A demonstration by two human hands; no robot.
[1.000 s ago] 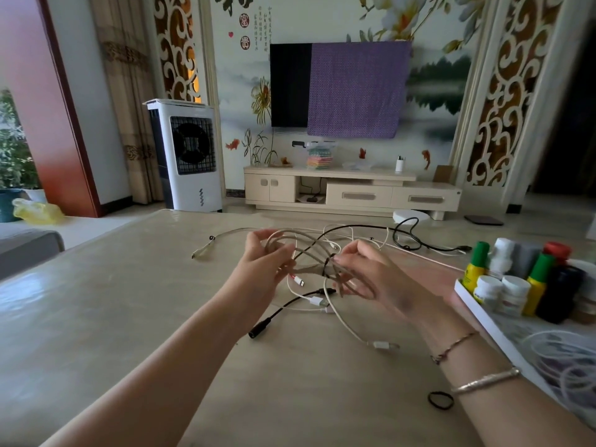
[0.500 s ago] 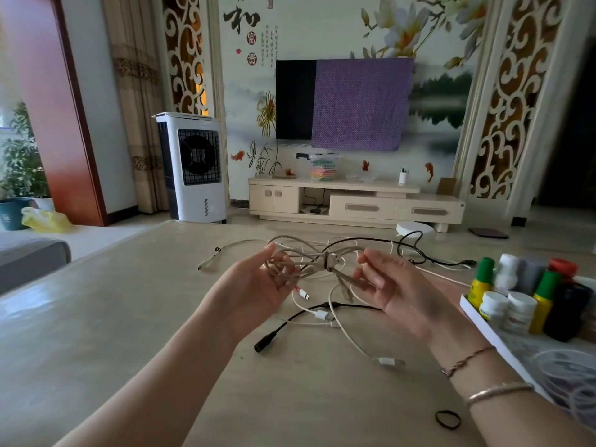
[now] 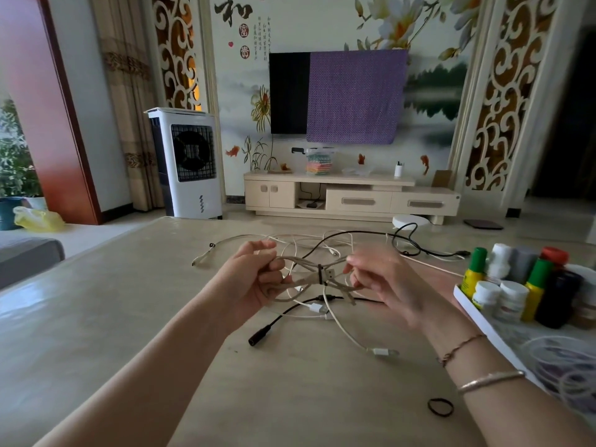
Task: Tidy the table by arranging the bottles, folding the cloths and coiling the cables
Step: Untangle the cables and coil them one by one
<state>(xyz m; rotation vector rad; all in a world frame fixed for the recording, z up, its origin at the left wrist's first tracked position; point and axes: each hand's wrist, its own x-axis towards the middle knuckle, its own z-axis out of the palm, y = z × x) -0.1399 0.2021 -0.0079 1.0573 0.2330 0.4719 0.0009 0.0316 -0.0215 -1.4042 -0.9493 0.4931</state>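
- Cables: one beige cable bundle (image 3: 317,279) is held in the air above the table (image 3: 96,317), stretched between the two hands, with a thin black band (image 3: 320,274) wrapped around its middle.
- Left hand (image 3: 254,279) sits at the bundle's left end, its fingers curled round the looped strands and gripping them.
- Right hand (image 3: 382,282) is at the bundle's right end; it is blurred, its fingertips (image 3: 350,269) touch the strands there, but I cannot tell whether they pinch the cable or only touch it.
- A USB plug (image 3: 329,274) of the bundle shows just right of the band, between the hands.
- Under and beyond the hands, loose cables lie tangled on the table: a white cable (image 3: 348,333) running toward the camera and ending in a plug, a black cable (image 3: 361,235) looping across the far side, and a thick black plug (image 3: 259,337) lying below the left wrist.
- Bottles (image 3: 516,285) stand packed together in a white tray (image 3: 477,314) at the right edge of the table, well apart from the bundle.
- A spare black hair tie (image 3: 440,407) lies flat on the table near the right forearm.
- A coil of white cable (image 3: 561,362) lies at the right, just this side of the tray.
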